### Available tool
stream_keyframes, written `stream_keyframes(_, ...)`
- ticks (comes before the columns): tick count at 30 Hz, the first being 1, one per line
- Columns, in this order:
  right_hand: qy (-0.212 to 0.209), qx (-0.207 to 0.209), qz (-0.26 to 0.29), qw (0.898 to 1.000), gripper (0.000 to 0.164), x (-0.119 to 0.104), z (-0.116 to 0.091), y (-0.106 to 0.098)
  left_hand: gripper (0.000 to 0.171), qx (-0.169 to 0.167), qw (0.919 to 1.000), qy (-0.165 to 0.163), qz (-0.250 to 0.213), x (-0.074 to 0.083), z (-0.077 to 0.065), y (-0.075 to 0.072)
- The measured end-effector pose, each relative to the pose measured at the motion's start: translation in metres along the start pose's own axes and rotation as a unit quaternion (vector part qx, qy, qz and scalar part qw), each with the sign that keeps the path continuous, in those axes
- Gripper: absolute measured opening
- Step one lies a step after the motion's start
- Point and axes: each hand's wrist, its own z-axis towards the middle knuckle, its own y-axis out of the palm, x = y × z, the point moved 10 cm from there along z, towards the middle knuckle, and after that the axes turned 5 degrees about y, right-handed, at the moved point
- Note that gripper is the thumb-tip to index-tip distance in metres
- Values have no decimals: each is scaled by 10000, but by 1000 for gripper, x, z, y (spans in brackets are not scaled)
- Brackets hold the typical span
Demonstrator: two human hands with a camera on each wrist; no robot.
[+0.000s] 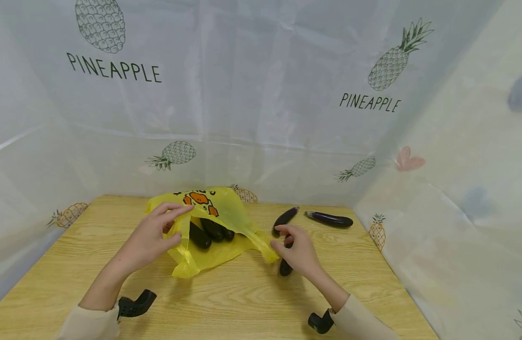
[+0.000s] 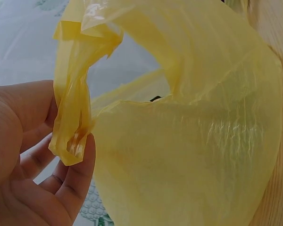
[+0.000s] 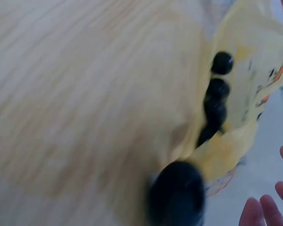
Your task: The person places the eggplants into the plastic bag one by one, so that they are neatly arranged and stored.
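A pale sheet (image 1: 261,113) printed with pineapples fills the upper part of the head view and folds down both sides, apparently hung there to screen off the work space. Below it the wooden tabletop (image 1: 231,307) spans the lower half and carries everything else. The yellow bag (image 1: 231,208) lies on its side left of centre, its mouth turned toward the bottom of the frame, which seems to give both hands a direct way in. The left hand (image 1: 152,233), at centre left, pinches a gathered handle (image 2: 70,117) between thumb and fingers; that grip probably props the upper film clear, so the mouth gapes. The right hand (image 1: 300,250), right of centre, has its thumb and fingers apart with nothing between them, poised over a partly hidden eggplant (image 1: 285,268) and just beside the bag's other handle (image 1: 267,250); whether it touches either I cannot tell. Several eggplants inside the bag (image 1: 200,236) lie side by side, blunt ends toward the mouth, their weight likely steadying the thin film. Farther right, a slanting eggplant (image 1: 286,217) and a level eggplant (image 1: 330,219) lie outside, within the right hand's side of the tabletop.
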Motion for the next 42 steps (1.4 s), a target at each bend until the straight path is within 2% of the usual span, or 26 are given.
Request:
stream_keyframes(6,400,133,-352,9985,47,29,-7,-7,70,12,10000,28,-43,1,-1,-1)
stream_keyframes(17,768,-80,-737,9943,66,55,-20,5,69,-8,10000,-42,-74,-3,-2,2)
stream_keyframes(29,1135,-462,-326,9919,73,69,-28,2,69,-10,9999,-5,-128,2,0,-1)
stream_keyframes(42,1355,-619,-497,9876,68,95,-29,-20,68,-29,9999,-65,-72,0,0,1)
